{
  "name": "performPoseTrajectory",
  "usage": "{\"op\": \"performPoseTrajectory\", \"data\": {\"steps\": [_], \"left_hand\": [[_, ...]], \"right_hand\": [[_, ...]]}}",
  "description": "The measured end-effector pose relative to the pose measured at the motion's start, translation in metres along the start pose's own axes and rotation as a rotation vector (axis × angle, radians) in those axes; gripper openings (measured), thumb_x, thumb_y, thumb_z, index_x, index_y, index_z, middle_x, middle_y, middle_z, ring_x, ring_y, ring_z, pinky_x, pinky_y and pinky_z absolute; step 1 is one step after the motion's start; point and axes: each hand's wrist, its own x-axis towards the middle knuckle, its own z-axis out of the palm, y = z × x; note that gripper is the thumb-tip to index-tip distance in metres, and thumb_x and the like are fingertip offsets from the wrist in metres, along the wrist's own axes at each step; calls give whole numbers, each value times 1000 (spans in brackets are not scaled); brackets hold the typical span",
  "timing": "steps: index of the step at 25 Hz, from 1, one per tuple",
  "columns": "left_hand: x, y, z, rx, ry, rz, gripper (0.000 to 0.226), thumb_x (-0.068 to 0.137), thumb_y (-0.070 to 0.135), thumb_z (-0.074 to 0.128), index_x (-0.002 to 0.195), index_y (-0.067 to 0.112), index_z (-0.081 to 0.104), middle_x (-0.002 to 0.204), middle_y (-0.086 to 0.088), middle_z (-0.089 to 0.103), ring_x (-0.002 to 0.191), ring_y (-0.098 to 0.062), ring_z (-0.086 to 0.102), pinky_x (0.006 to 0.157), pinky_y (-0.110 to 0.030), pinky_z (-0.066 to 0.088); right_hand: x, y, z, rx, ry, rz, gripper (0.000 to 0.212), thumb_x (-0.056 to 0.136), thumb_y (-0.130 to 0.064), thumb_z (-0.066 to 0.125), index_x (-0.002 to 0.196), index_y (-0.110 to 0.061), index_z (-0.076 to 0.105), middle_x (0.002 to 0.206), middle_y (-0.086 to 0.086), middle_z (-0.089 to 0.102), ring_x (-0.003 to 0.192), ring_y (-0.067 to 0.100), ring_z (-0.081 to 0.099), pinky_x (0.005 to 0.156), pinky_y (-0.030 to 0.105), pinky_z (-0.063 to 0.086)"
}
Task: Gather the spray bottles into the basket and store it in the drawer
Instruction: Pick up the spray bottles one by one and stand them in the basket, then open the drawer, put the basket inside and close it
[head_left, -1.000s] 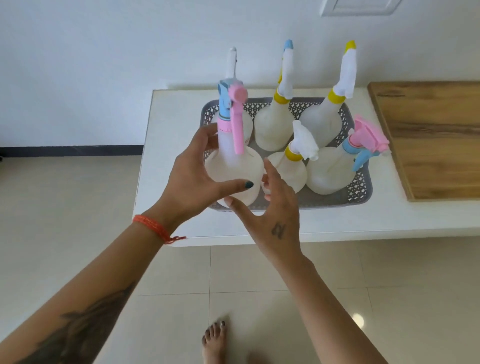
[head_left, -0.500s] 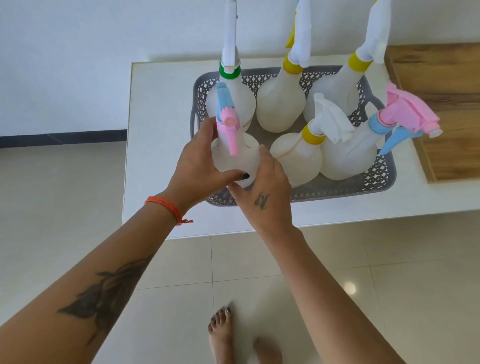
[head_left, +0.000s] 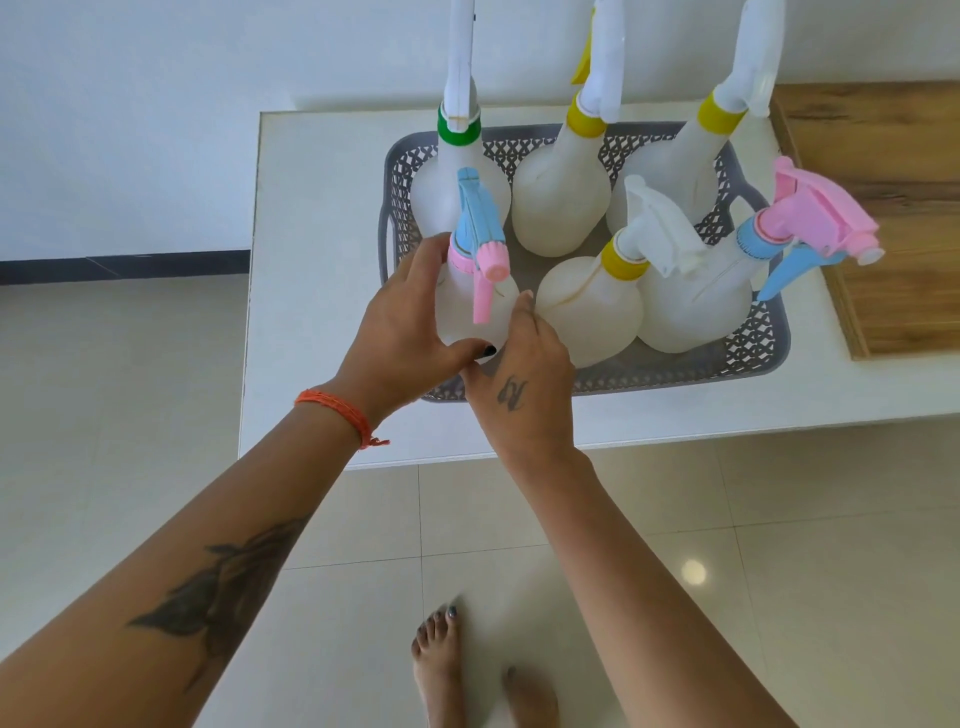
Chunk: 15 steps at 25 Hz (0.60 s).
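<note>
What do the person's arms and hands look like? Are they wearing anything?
No sleeves: both arms are bare. The left hand has an orange thread bracelet at its wrist, dark polish on the thumbnail, and a large dark tattoo on the forearm. The right hand has a small dark tattoo on its back.

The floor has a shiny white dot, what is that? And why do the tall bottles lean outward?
Head view: the dot is glare from a light bouncing off the glossy tile floor; the back-row bottles splay because the wide-angle lens stretches things near the frame's edge.
</note>
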Motion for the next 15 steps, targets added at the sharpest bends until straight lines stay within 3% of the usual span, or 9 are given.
{"op": "performPoseTrajectory", "data": {"steps": [3,5,8,10,12,15], "left_hand": [[-11,3,-3,1,98,-4,82,65,24,83,135,8,42,130,-6,53,115,-13,43,87,2,29],[-30,3,-7,8,261,-25,70,70,22,80,130,7,48,125,0,53,117,-12,43,94,3,23],[-77,-7,-3,17,522,-185,52,79,18,73,124,2,52,125,-12,56,120,-21,46,105,-15,31],[-114,-24,4,16,617,-396,57,81,19,72,129,-1,46,132,-21,49,126,-30,43,109,-31,32],[-143,-37,12,19,605,-639,74,81,27,71,138,-1,34,144,-25,35,137,-36,30,114,-41,27],[-161,-45,20,-75,489,-885,100,79,45,68,149,5,9,157,-18,13,146,-30,12,119,-42,15]], "right_hand": [[-8,3,-15,37,68,-47,59,77,-16,74,129,1,53,113,17,66,102,30,64,92,42,52],[-19,13,-33,124,153,-57,47,76,-6,71,122,-1,60,108,15,69,96,27,67,86,38,56],[-43,46,-63,267,327,31,33,80,-4,66,113,-5,65,102,7,69,89,14,67,76,19,55],[-57,81,-75,317,425,173,30,82,-7,65,113,-5,65,105,6,68,90,14,66,71,8,51],[-64,125,-83,317,495,365,36,83,-8,66,118,-3,61,114,11,64,99,23,65,76,13,51],[-59,185,-94,236,455,648,59,84,-22,68,135,-1,46,137,19,50,121,31,54,100,35,45]]}}
